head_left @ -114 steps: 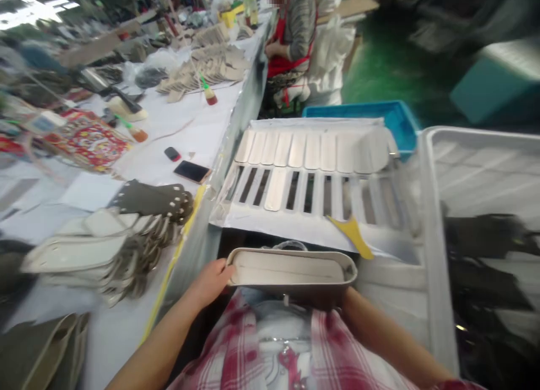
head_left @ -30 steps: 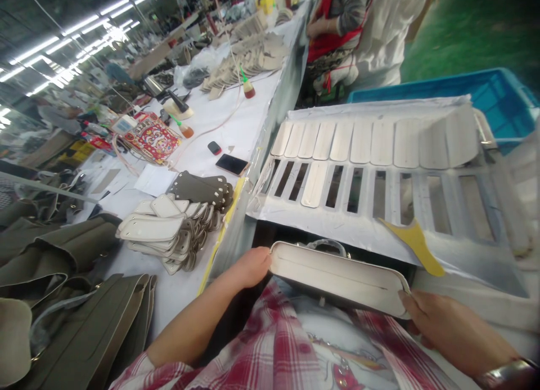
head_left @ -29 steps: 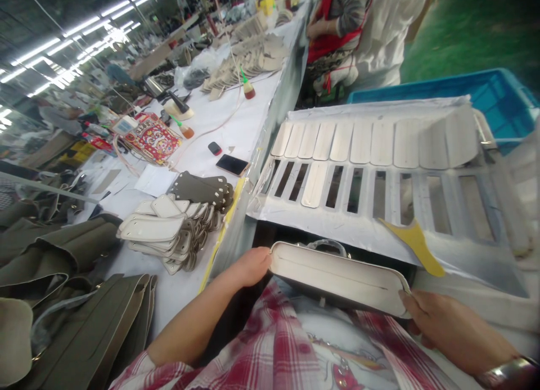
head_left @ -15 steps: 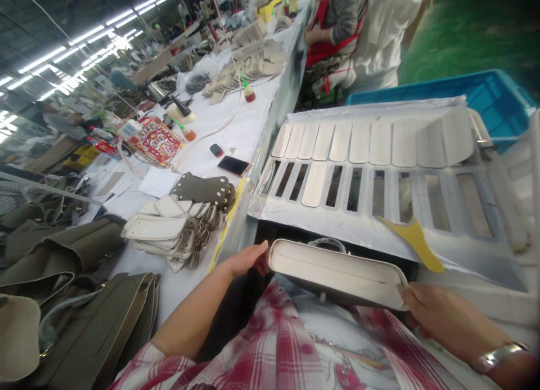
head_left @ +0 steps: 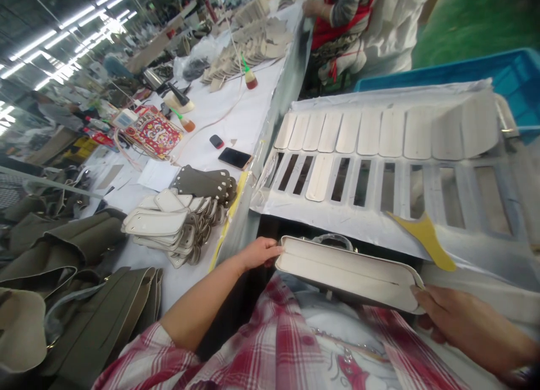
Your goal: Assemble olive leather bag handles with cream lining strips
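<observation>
A handbag [head_left: 341,272] lies across in front of my body, its long pale face turned up and its darker side showing below. A plastic-wrapped handle [head_left: 333,241] sticks out on its far side. My left hand [head_left: 262,252] pinches the left end, thumb on the rim. At the right end, my right hand [head_left: 447,311] grips the corner, with some fingers hidden underneath. Just beyond the bag is a pale slotted panel [head_left: 371,210] carrying a row of cream strips [head_left: 348,130] and one separate cream strip [head_left: 319,178]. A yellow piece [head_left: 426,241] lies on its near edge.
On the table to the left are a stack of pale leather pieces [head_left: 158,221], dark pieces [head_left: 202,184], a phone [head_left: 234,158] and glue bottles [head_left: 250,77]. Olive bags [head_left: 97,322] pile up at lower left. A blue crate [head_left: 447,72] and a seated co-worker [head_left: 343,18] are beyond.
The bag and both hands have shifted slightly to the right in view, and the camera view has moved a little. My left thumb now lies further over the bag's end. Both hands keep hold.
</observation>
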`<state>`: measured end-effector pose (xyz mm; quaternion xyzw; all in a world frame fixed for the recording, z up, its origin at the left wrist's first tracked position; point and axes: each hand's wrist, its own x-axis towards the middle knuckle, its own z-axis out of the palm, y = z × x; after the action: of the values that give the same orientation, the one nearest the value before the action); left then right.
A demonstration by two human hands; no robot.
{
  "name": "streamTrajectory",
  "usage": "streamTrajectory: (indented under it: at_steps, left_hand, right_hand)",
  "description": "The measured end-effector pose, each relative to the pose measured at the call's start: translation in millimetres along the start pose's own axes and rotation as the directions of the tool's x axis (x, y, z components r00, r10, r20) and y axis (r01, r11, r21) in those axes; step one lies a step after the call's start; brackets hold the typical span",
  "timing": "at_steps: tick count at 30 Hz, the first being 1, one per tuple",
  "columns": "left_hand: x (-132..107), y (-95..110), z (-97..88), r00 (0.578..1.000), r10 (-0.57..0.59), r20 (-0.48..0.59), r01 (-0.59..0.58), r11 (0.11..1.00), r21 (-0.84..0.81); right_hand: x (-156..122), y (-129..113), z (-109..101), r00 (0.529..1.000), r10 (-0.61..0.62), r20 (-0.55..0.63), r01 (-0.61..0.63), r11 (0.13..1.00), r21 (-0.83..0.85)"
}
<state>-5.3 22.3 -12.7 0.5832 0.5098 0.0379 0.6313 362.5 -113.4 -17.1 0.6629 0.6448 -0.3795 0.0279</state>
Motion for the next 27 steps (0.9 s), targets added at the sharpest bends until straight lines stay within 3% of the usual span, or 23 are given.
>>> streamTrajectory:
  at_steps: [3,8,11,13,16,19,22,27]
  left_hand:
    - [-1,9,-7.7,0.999,-0.030,0.012,0.029,0.995,0.100]
    - [-5,25,-4.6,0.998,0.007,0.061,-0.023,0.965,0.260]
    - [-7,36,9.7,0.995,0.102,-0.026,-0.061,0.760,0.647]
    - [-11,48,32.0,0.955,0.296,-0.012,-0.178,0.608,0.774]
    - [-15,70,83.1,0.806,0.556,0.203,-0.495,0.445,0.746]
    - [-2,87,129.7,0.667,0.599,0.442,-0.702,0.309,0.641]
    - [15,91,150.3,0.634,0.535,0.558,-0.742,0.221,0.633]
    - [22,93,147.1,0.631,0.507,0.587,-0.745,0.186,0.641]
  right_hand:
    - [0,-5,-7,0.968,0.155,0.199,-0.217,0.915,0.340]
    - [-17,-20,-22,0.944,0.187,0.272,-0.313,0.771,0.555]
    - [-22,-23,-25,0.954,0.214,0.209,-0.294,0.798,0.526]
    - [-22,-24,-24,0.959,0.249,0.137,-0.284,0.843,0.456]
    - [-21,-30,-23,0.952,0.289,0.102,-0.305,0.866,0.396]
    - [-19,-35,-22,0.954,0.284,0.090,-0.297,0.872,0.388]
    - [-18,-37,-20,0.957,0.284,0.059,-0.285,0.880,0.381]
    - [-15,-36,-13,0.954,0.299,0.010,-0.281,0.884,0.374]
